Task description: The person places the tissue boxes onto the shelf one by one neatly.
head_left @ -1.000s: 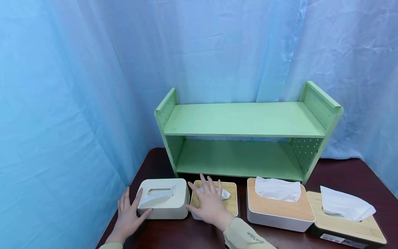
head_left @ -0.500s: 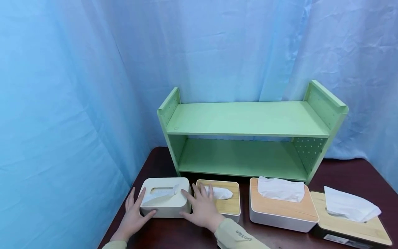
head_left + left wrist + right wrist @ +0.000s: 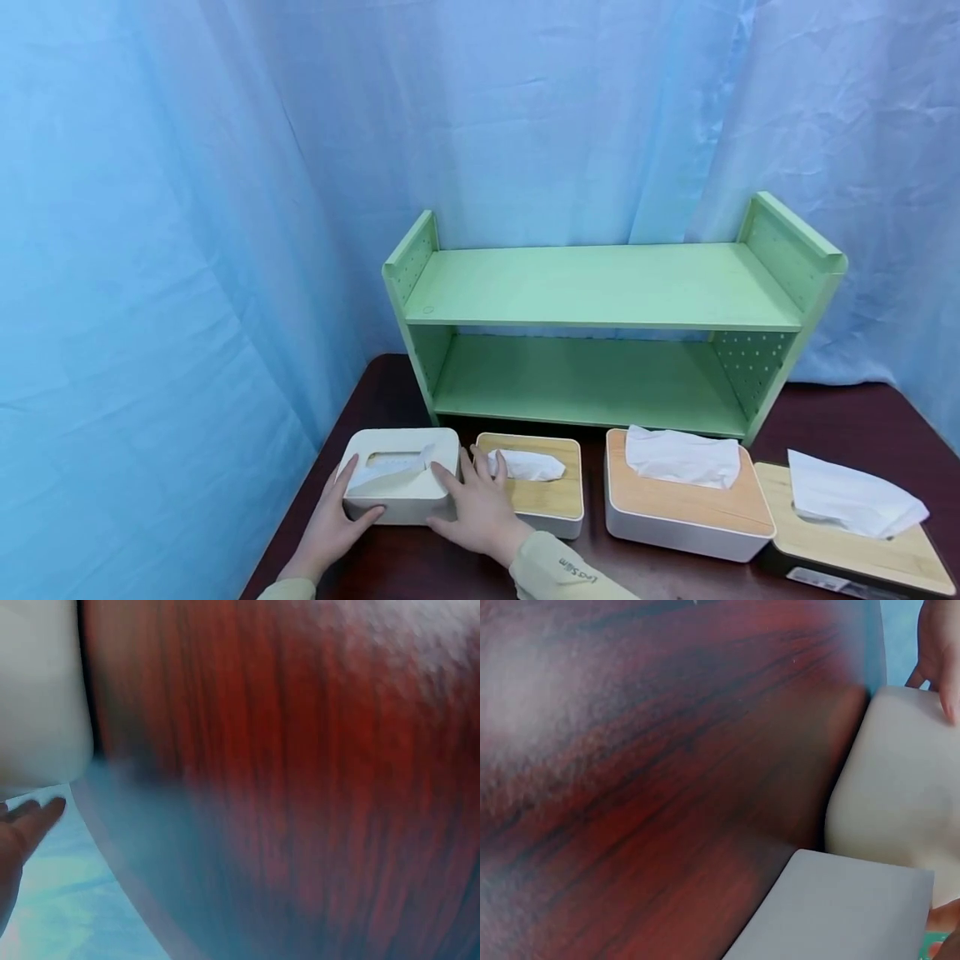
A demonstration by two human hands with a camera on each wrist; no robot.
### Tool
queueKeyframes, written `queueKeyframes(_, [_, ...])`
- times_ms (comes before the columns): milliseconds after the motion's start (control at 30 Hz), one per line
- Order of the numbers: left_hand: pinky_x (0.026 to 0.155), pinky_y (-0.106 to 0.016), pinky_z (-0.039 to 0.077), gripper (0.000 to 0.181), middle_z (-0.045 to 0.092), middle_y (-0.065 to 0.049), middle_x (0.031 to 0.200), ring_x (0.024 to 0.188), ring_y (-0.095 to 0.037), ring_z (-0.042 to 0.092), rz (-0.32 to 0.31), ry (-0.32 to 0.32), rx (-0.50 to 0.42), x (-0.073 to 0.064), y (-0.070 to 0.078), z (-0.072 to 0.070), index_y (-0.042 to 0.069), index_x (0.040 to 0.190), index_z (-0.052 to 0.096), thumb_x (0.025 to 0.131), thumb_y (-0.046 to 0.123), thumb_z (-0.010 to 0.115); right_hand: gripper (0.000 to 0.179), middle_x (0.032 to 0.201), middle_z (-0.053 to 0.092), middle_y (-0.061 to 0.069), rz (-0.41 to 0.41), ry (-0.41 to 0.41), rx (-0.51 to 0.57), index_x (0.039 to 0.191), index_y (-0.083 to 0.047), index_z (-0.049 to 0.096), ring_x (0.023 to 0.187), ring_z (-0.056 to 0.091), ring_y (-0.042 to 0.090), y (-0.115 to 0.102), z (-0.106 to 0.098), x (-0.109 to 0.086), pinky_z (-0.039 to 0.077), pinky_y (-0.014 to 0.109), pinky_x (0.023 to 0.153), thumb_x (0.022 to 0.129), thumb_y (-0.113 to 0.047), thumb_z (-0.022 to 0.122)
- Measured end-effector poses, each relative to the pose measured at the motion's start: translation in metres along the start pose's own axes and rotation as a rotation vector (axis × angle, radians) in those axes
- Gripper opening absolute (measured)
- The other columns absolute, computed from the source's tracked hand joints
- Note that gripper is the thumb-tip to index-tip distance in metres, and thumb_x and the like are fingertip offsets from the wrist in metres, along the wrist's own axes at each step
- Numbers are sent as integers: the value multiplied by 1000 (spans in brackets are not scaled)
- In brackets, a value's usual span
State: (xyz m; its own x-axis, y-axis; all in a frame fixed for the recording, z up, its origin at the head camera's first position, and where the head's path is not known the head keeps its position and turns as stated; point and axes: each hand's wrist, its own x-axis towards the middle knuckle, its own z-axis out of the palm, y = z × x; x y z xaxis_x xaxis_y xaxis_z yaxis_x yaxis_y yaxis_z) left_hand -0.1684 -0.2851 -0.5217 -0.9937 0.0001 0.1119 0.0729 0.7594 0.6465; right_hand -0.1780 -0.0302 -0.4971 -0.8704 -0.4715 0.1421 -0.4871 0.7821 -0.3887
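White tissue box: upright on the dark table, leftmost in the row, near the green shelf. Loose tissue across the top slot. Left hand: held wide, thumb at the front wall, fingers along the left side. Right hand: held wide at the right front corner, partly over the small wood-topped box; pressure not discernible. Further right: orange-topped box and black-sided box.

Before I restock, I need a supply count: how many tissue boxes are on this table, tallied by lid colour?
White lid: 1, the leftmost box
Wood-toned lid: 3, the small box, the orange-toned box and the black-sided box
Total: 4
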Motion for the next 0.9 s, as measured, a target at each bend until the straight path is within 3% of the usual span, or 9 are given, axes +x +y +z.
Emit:
queueKeyframes(233, [104, -61, 30, 93, 24, -30, 149, 133, -47, 30, -6, 33, -29, 2, 0, 1, 3, 148, 27, 77, 30, 79, 79, 143, 40, 26, -30, 29, -28, 141, -25, 44, 138, 26, 39, 0, 1, 0, 15, 65, 104, 73, -47, 76])
queueKeyframes(567, [106, -59, 29, 88, 27, -29, 149, 135, -47, 28, -81, 119, -139, 0, 10, -10, 5, 146, 36, 73, 27, 82, 86, 151, 28, 25, -79, 70, 100, 142, -27, 42, 142, 12, 43, -4, -6, 2, 11, 69, 103, 67, -42, 83])
queueKeyframes(733, [108, -59, 26, 83, 30, -28, 149, 137, -46, 25, -98, 183, -164, -2, 23, -23, 7, 143, 40, 74, 26, 82, 87, 152, 27, 23, -154, 171, 169, 140, -23, 43, 139, 17, 48, -7, -21, 7, 19, 69, 99, 65, -36, 86])
queueKeyframes(900, [108, -60, 25, 78, 34, -28, 146, 137, -46, 26, -88, 222, -181, -3, 35, -28, 6, 139, 46, 73, 24, 82, 83, 152, 28, 22, -194, 248, 195, 136, -19, 46, 136, 32, 43, -9, -30, 10, 36, 61, 98, 65, -30, 87])
